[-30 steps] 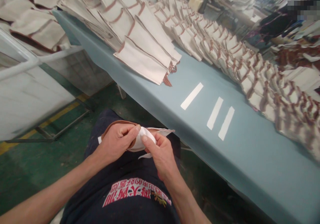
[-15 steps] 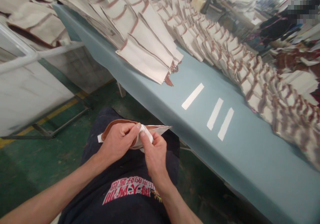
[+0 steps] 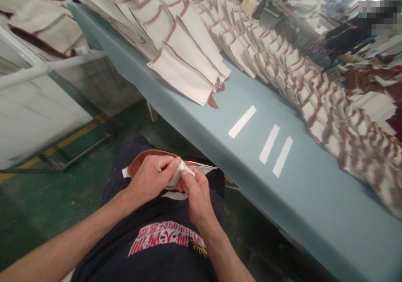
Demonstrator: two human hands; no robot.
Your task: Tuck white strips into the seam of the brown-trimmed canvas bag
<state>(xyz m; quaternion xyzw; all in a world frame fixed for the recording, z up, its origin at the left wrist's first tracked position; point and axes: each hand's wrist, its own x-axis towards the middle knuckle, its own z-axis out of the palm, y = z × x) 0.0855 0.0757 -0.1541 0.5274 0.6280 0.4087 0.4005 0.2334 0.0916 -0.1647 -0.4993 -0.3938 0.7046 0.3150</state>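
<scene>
The held bag is matt canvas, the tabletop smooth.

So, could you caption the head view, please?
Left hand and right hand pinch a brown-trimmed canvas bag beside a blue table lined with stacked bags.

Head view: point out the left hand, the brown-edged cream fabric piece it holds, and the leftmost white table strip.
Left hand (image 3: 150,179), head view, back of hand.
Brown-edged cream fabric piece (image 3: 135,165), head view, brown edge.
White rectangular strip (image 3: 242,121), head view, strip's middle.
</scene>
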